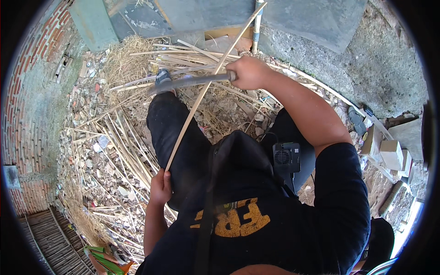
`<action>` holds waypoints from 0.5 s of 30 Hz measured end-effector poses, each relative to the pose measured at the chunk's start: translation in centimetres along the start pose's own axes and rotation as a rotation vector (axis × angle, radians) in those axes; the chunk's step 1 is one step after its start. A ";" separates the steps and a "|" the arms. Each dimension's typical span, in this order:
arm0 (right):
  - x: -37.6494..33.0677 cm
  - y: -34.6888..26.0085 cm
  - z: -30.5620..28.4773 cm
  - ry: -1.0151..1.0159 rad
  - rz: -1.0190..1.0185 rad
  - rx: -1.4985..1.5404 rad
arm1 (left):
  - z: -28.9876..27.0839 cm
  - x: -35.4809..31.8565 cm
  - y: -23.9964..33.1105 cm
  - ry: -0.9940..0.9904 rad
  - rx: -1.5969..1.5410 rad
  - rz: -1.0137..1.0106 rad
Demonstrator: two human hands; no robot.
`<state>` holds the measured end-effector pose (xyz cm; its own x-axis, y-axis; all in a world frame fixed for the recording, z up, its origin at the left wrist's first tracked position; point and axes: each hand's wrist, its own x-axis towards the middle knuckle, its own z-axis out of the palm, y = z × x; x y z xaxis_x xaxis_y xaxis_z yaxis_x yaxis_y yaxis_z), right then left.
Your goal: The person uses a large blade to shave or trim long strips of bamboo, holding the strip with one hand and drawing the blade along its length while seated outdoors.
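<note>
Left hand clenches a bamboo strip; right hand grips a long blade.

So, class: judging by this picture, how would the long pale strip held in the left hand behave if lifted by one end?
The strip is long and very thin, so it would probably flex and sag. It looks like dry split cane, so likely light. The left hand grips its lower end while the right hand lays a blade across it, suggesting moderate stiffness.

blade tip – blurred | strip lower end – hidden inside left hand
</note>
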<state>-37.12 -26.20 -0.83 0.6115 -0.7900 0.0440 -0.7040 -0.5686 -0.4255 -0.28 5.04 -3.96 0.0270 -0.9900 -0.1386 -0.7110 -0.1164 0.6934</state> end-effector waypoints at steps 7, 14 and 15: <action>0.4 2.4 -1.4 0.065 0.191 0.065 | 0.1 0.7 0.8 -0.010 -0.014 -0.003; -0.8 -3.8 -1.8 -0.159 -0.012 -0.145 | -0.3 -0.1 -1.6 -0.050 -0.061 -0.030; -0.4 -1.8 -1.3 -0.165 -0.015 -0.023 | 0.0 0.3 -1.7 -0.032 -0.014 0.020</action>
<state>-36.60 -25.15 1.04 0.6716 -0.7342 -0.0994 -0.7014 -0.5867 -0.4048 0.92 4.93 -5.16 -0.0097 -0.9890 -0.1473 -0.7010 -0.0983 0.7064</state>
